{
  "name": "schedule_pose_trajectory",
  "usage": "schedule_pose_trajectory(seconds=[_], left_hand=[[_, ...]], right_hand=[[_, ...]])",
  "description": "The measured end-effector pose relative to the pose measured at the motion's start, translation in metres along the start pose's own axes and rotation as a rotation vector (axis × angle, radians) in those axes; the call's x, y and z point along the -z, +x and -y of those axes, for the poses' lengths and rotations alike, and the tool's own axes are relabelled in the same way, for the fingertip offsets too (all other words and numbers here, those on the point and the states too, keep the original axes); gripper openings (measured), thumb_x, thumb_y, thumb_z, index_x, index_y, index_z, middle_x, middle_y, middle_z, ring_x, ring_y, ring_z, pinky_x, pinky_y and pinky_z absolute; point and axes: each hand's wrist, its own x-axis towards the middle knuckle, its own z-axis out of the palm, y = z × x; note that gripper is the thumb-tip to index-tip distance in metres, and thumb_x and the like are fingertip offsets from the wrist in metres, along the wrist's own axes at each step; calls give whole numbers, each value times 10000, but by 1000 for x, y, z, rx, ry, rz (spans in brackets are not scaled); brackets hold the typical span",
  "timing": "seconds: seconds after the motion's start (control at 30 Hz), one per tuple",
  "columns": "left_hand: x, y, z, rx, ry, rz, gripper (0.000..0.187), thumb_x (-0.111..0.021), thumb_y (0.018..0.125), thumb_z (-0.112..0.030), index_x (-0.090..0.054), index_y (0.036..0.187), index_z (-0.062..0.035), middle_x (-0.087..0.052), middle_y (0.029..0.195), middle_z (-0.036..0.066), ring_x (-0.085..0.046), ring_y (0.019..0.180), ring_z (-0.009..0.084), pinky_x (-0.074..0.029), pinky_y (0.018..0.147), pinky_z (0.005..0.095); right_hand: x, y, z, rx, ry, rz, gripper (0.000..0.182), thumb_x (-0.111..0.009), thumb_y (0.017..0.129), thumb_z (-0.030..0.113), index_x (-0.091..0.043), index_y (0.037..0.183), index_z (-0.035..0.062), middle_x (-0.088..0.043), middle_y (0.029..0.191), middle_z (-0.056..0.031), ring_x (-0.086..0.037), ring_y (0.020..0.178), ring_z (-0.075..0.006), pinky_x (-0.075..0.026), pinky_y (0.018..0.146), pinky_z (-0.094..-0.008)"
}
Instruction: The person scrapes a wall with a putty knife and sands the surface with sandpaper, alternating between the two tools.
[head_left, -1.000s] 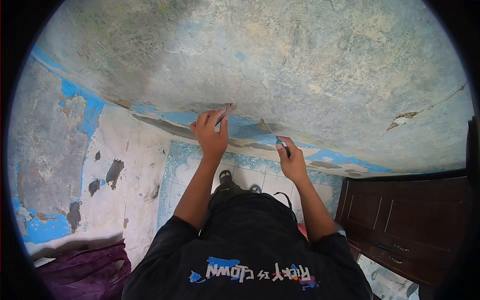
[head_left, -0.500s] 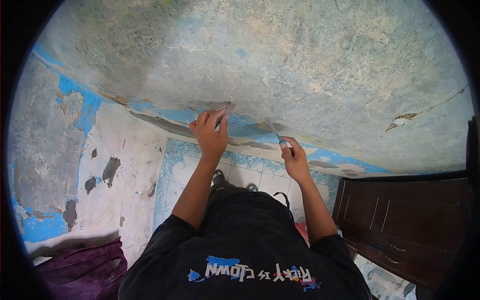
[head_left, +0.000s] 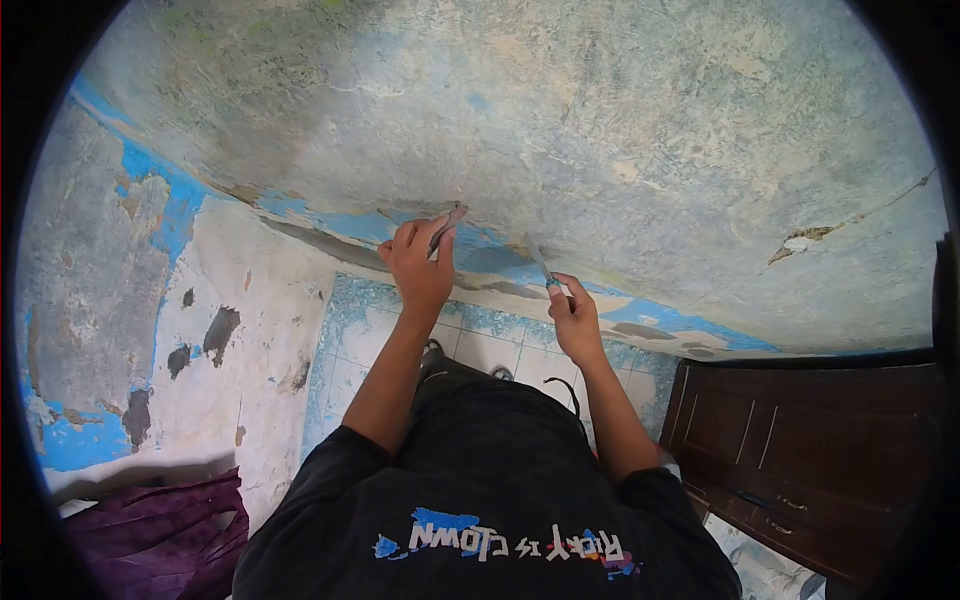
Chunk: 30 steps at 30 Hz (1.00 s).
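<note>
My left hand (head_left: 420,270) is raised against the wall (head_left: 640,130), fingers closed on a thin, dark, curved strip with a paler end (head_left: 447,228); its exact kind I cannot tell. To its right, my right hand (head_left: 576,318) grips the teal handle of a knife (head_left: 541,263). The knife's narrow metal blade points up and left, with its tip right at the wall surface. Around both hands the wall is bare, patchy grey plaster above, with remnants of blue paint (head_left: 480,240) lower down.
Paint flakes litter the tiled floor (head_left: 487,355) along the wall's foot. A dark wooden cabinet (head_left: 850,430) stands at right, purple cloth (head_left: 160,535) hangs at lower left. The left side wall (head_left: 260,330) is peeling. A cracked hole (head_left: 800,242) marks the plaster at right.
My right hand and the knife have shifted slightly left along the wall. My left hand stays in nearly the same place with its strip.
</note>
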Motion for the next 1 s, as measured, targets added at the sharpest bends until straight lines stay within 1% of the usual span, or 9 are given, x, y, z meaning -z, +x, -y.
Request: schedule_pose_trajectory(seconds=[0.1, 0.2, 0.3, 0.53, 0.63, 0.73, 0.83, 0.93, 1.0], left_hand=[[3, 1, -7, 3, 37, 34, 232, -786, 886, -139, -758, 1116, -156, -702, 1004, 21, -650, 947, 225, -357, 908, 412], [2, 4, -6, -13, 0, 11, 241, -793, 875, -142, -766, 1111, -183, -679, 969, -13, -626, 918, 195, -318, 894, 405], [0, 2, -3, 8, -14, 24, 241, -789, 878, -140, -765, 1114, -187, -682, 974, -10, -625, 918, 196, -318, 897, 406], [0, 1, -2, -12, -1, 29, 239, -784, 887, -147, -762, 1122, -181, -678, 971, -6, -620, 906, 201, -325, 896, 400], [0, 5, -3, -9, -2, 28, 236, -783, 888, -145, -763, 1120, -181, -675, 966, -6, -623, 913, 200, -326, 900, 403], [2, 3, -3, 4, 19, 40, 224, -780, 892, -146, -760, 1114, -172, -685, 975, 2, -634, 923, 205, -335, 905, 410], [4, 2, -7, 17, 19, 57, 209, -779, 895, -149, -754, 1102, -150, -704, 993, 17, -652, 938, 218, -355, 908, 416], [2, 3, -5, 9, 31, 42, 208, -782, 894, -153, -755, 1101, -151, -704, 997, 16, -650, 939, 218, -355, 907, 414], [0, 1, -3, 1, 44, 26, 206, -783, 895, -156, -756, 1099, -153, -705, 998, 14, -649, 940, 218, -356, 909, 413]], right_hand=[[2, -1, -3, 22, 32, 11, 309, -596, 1086, 243, -621, 1312, 34, -492, 690, 35, -400, 638, -60, -332, 575, -272], [0, 1, 4, 18, -1, 16, 308, -596, 1086, 240, -622, 1313, 33, -488, 692, 38, -401, 641, -58, -333, 577, -270], [4, 0, 1, 7, 9, 26, 309, -595, 1086, 235, -622, 1319, 33, -483, 695, 42, -400, 644, -57, -333, 579, -270], [2, 6, -3, 50, -16, 25, 303, -593, 1083, 217, -627, 1330, 45, -483, 700, 41, -396, 649, -52, -332, 581, -266], [6, 1, -6, 32, 90, 28, 294, -592, 1081, 206, -635, 1320, 39, -480, 702, 41, -396, 647, -50, -332, 580, -263], [-1, 7, -3, 77, -33, 13, 299, -594, 1082, 207, -634, 1319, 30, -476, 704, 47, -393, 643, -50, -330, 578, -262], [1, 7, -3, 11, 26, 10, 304, -594, 1083, 209, -630, 1321, 24, -475, 704, 52, -392, 641, -52, -331, 576, -262], [4, 5, -5, 25, 91, 38, 309, -592, 1086, 217, -628, 1326, 27, -473, 705, 56, -397, 644, -50, -331, 575, -260], [0, 8, -3, 53, 33, 22, 310, -590, 1088, 221, -627, 1328, 28, -472, 707, 55, -401, 647, -50, -331, 575, -258]])
